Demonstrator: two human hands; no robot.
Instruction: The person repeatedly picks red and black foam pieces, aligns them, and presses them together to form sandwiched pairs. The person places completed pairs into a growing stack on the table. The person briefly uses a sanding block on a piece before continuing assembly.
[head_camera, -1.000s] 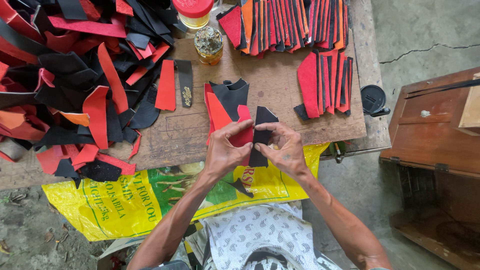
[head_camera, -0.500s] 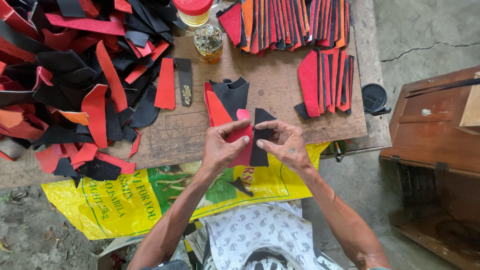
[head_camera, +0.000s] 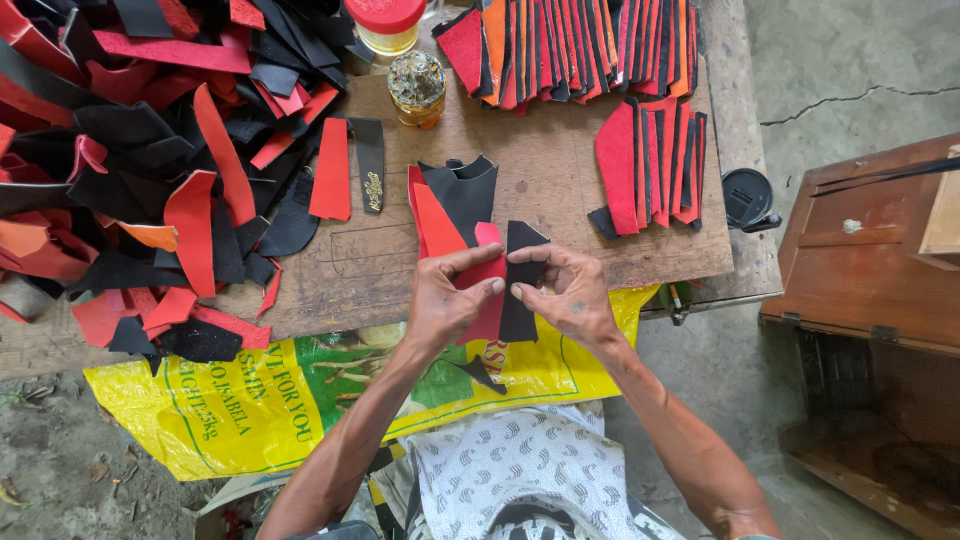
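Item one: I see a heap of red and black leather offcuts (head_camera: 150, 170) at the workboard's (head_camera: 560, 200) left end. Item two: left hand (head_camera: 445, 300) pinching red piece (head_camera: 487, 285). Item three: right hand (head_camera: 570, 295) pinching black piece (head_camera: 520, 285), both over the front edge.

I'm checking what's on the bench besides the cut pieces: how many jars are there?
2. A jar with a red lid stands at the top edge of the wooden board; a smaller jar with a crusted lid stands just below it. Others may be hidden under the pieces.
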